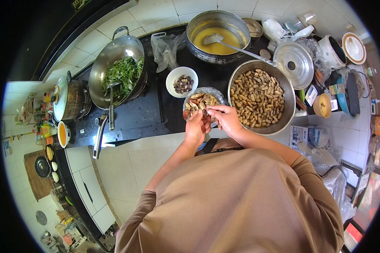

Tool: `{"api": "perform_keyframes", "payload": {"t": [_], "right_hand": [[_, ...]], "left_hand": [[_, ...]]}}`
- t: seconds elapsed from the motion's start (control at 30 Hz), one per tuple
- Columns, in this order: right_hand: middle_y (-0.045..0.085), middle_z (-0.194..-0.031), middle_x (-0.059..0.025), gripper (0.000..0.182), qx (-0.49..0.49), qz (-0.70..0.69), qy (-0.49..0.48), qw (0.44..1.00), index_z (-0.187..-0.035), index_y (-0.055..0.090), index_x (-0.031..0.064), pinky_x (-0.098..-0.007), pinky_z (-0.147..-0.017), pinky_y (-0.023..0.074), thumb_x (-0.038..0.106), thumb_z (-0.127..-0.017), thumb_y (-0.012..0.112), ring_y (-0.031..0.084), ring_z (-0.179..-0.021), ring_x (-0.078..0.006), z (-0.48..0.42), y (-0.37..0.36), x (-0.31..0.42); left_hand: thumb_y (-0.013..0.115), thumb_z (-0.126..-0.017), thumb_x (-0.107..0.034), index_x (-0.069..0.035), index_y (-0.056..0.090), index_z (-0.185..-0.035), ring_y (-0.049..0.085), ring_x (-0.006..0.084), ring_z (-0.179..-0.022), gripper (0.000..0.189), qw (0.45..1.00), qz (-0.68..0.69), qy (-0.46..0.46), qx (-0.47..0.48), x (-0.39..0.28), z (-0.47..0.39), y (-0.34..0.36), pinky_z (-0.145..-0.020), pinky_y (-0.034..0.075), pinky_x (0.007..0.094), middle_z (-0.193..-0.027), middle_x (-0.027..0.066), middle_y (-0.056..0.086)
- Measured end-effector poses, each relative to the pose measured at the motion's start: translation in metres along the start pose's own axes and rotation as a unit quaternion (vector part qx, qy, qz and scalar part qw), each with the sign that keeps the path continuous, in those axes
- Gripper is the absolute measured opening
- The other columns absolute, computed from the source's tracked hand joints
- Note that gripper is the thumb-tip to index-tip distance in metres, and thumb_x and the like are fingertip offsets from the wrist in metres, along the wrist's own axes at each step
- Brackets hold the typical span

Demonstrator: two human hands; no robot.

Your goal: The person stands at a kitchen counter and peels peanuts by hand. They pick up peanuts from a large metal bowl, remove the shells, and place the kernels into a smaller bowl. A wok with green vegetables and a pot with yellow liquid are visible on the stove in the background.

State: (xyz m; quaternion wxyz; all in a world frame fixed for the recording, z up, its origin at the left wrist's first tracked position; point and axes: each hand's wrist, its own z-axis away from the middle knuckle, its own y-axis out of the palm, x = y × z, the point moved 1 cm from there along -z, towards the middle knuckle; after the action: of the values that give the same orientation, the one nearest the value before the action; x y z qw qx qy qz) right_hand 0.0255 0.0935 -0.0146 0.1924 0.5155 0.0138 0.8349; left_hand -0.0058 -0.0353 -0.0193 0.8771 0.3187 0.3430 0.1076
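Observation:
My left hand (196, 126) and my right hand (225, 118) meet at the fingertips over a clear plastic bag (221, 94) of peanut shells (199, 98). Both pinch a small peanut between thumbs and fingers, mostly hidden by them. Just behind the bag, a white bowl (171, 76) holds dark shelled peanut kernels (183, 84). Right of my right hand, a wide steel basin (290, 118) is heaped with unshelled peanuts (258, 96).
At the back stands a pot (213, 58) of yellow liquid with a long-handled ladle (240, 49) across its rim. A wok (98, 76) of chopped greens (123, 74) sits left, its spatula (111, 110) sticking out frontward. A perforated lid (293, 63) leans beside the basin.

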Motion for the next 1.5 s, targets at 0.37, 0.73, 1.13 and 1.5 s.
{"api": "perform_keyframes", "payload": {"t": [0.37,0.73,1.13,1.5], "right_hand": [[0.052,-0.071,-0.0008,0.019,-0.010,0.040,-0.022,0.999,-0.098,0.065,-0.0020,-0.0204,-0.034,0.0341,0.009,-0.083,0.062,0.044,-0.047,-0.0053,0.000,-0.007,0.002],[0.057,-0.063,-0.0032,0.022,0.003,-0.069,0.045,0.997,-0.094,0.064,-0.0023,-0.0220,-0.035,0.0344,0.015,-0.080,0.067,0.046,-0.045,-0.0080,-0.002,-0.011,-0.003],[0.060,-0.071,-0.0031,0.019,-0.001,-0.094,0.062,0.994,-0.090,0.064,-0.0008,-0.0226,-0.035,0.0337,0.015,-0.080,0.067,0.047,-0.048,-0.0081,-0.004,-0.013,-0.004],[0.059,-0.074,-0.0010,0.018,0.015,-0.148,0.118,0.982,-0.091,0.064,0.0022,-0.0232,-0.038,0.0336,0.018,-0.082,0.065,0.051,-0.052,-0.0099,-0.003,-0.015,-0.005]], "left_hand": [[0.051,-0.087,-0.014,-0.003,0.057,-0.094,0.054,0.0139,-0.071,0.014,0.999,0.022,0.039,-0.027,0.003,-0.016,-0.014,-0.062,0.044,0.0281,-0.086,0.0049,0.059],[0.055,-0.084,-0.011,-0.004,0.057,-0.086,0.047,0.0108,-0.049,0.008,0.990,-0.122,0.048,-0.042,0.003,-0.021,-0.029,-0.045,0.034,0.0235,-0.062,0.0023,0.052],[0.053,-0.089,-0.011,0.000,0.058,-0.106,0.043,0.0067,-0.059,0.022,0.996,-0.057,0.053,-0.052,0.003,-0.023,-0.026,-0.051,0.034,0.0194,-0.077,-0.0001,0.053],[0.060,-0.085,-0.011,0.002,0.058,-0.104,0.050,0.0106,-0.062,0.023,0.992,-0.083,0.087,-0.045,0.000,-0.028,-0.041,-0.059,0.043,0.0226,-0.081,0.0030,0.057]]}}
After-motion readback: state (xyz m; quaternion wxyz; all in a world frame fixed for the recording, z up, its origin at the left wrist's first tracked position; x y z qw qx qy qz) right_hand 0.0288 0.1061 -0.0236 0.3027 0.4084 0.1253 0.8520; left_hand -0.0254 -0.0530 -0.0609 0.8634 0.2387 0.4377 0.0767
